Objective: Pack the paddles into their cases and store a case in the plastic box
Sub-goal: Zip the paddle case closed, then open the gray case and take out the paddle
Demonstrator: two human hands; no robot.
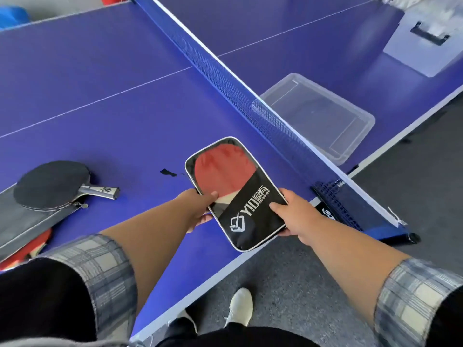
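A black paddle case [250, 214] with white piping, a white logo and a clear window is held over the table's near edge by both hands. A red paddle [220, 171] shows inside through the window. My left hand [203, 209] grips the case's left edge, my right hand [293, 211] its right edge. A second paddle with black rubber [50, 184] rests on a grey case [22, 221] at the far left. Under that case a red paddle edge [30, 249] sticks out. The clear plastic box [323, 116] stands open beyond the net, to the right.
The blue net [225, 78] crosses the blue table [112, 121] diagonally, and its clamp [350, 211] sits by my right hand. A small black scrap [167, 172] lies left of the held case. A clear lid with a black handle [426, 36] rests at the far right.
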